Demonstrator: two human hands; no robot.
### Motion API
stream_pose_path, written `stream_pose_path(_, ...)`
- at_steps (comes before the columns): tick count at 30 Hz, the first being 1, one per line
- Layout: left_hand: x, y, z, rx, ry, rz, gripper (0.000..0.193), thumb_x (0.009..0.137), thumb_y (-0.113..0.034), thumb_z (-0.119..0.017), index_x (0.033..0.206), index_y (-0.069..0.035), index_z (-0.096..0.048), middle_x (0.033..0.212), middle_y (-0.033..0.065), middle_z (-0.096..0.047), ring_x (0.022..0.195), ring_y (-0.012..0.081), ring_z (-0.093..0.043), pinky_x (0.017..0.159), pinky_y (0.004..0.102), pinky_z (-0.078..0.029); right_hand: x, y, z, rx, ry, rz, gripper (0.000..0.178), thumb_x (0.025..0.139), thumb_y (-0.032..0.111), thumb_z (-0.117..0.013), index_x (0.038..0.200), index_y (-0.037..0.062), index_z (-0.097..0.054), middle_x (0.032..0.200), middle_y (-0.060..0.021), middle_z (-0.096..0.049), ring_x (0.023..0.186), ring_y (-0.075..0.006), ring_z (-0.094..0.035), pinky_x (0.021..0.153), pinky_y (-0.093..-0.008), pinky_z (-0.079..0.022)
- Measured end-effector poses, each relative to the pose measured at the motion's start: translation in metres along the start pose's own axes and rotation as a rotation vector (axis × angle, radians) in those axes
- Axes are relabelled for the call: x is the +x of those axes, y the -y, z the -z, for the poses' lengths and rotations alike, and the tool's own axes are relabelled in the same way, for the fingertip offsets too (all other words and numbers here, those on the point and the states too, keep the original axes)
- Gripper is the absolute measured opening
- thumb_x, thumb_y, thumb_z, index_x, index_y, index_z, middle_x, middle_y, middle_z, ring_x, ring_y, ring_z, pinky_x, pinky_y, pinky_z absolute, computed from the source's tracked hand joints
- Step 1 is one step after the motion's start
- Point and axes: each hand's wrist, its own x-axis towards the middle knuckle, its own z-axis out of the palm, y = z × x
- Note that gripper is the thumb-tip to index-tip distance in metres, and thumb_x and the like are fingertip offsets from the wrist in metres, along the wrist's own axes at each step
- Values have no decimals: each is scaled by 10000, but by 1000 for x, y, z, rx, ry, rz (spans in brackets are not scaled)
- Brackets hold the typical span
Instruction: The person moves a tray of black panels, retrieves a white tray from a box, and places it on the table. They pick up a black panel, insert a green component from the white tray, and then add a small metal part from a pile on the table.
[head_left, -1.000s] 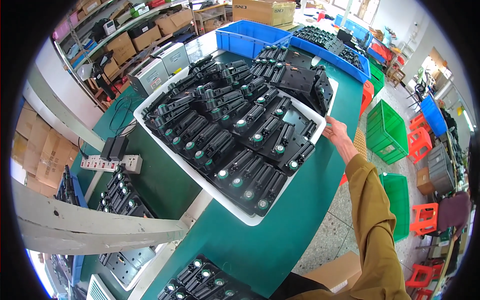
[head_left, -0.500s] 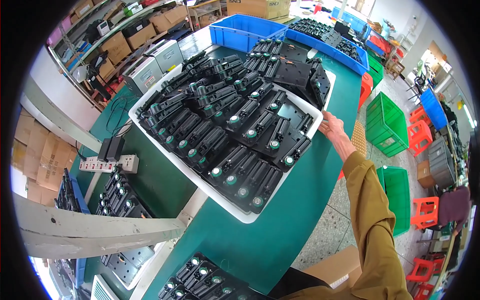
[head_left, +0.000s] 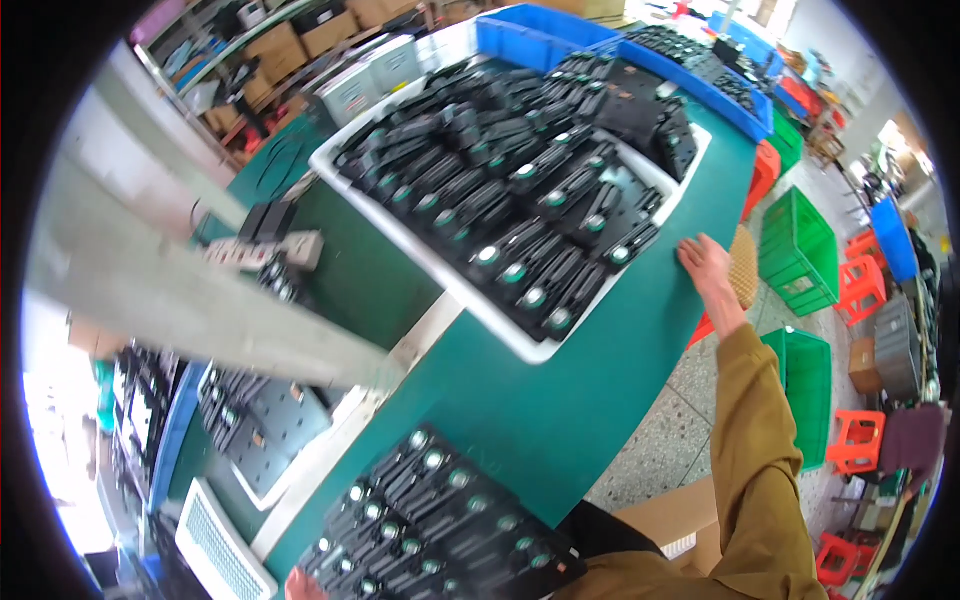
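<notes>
Rows of black units (head_left: 425, 500) with round pale caps (head_left: 433, 459) cover a black panel (head_left: 564, 570) at the near end of a green workbench (head_left: 540, 420), the panel's right corner close to the bench's right edge; blur keeps us from telling whether it lies flat or is raised. Our left hand (head_left: 305, 587) shows only in part at the panel's left corner, and we cannot tell whether its fingers are clamped there. Our right hand (head_left: 708, 266) is relaxed, nothing between its fingers, over the bench's right edge and apart from the right corner of a shallow white tub (head_left: 545, 352) packed with similar units (head_left: 510, 240). We judge the panel thin and stiff, plastic by its look, and moderately heavy under so many pieces, the weight spread along its rows. Its smooth surface may slip under bare fingers, and the caps look like the fragile part, so we would take hold at its left and right edges, fingers beneath, thumbs clear of the units. The tub, likely heavier and slightly flexible, would be better held by its rim at opposite corners.
</notes>
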Motion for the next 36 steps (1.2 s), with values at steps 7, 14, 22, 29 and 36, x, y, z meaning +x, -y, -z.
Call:
stream_pose_path(7, -3, -4, -8, -59, 80, 53, 159, 980, -243, -478, 977, -94, -534, 635, -33, -379, 521, 96, -358, 516, 310, -433, -181, -41, 107, -223, -87, 54, 311, 917, 131, -534, 1209, 31, -500, 1040, -124, -632, 893, -223, -629, 730, -324, -529)
stream_pose_path(14, 8, -9, -16, -177, 283, 67, 194, 978, -269, -477, 954, -85, -536, 627, -35, -413, 505, 96, -385, 493, 284, -436, -343, -102, 180, -361, -187, -391, 267, 871, 60, -553, 1137, 52, -539, 864, -86, -643, 755, -196, -627, 652, -327, -527)
stream_pose_path(22, 33, 1, 14, -386, 621, 147, 246, 975, -282, -469, 1015, -58, -561, 840, 85, -653, 704, 210, -635, 700, 423, -564, -434, -113, 137, -512, 86, -608, 243, 905, 109, -530, 1131, 28, -563, 954, -89, -630, 834, -172, -622, 676, -290, -523)
stream_pose_path(29, 19, -1, -11, -260, 398, 99, 278, 985, -250, -438, 1055, -1, -541, 883, 141, -654, 779, 258, -658, 752, 434, -559, -464, -100, 113, -409, 265, -693, 312, 948, 313, -491, 1155, 87, -551, 1009, -36, -627, 899, -156, -582, 786, -338, -478)
stream_pose_path(36, 0, -6, -20, -223, 309, 45, 354, 987, -295, -438, 1099, 26, -536, 998, 212, -655, 919, 325, -664, 836, 449, -545, -470, -105, 117, -354, 296, -710, 415, 961, 475, -419, 1176, 141, -538, 1143, -21, -565, 1041, -174, -516, 858, -389, -422)
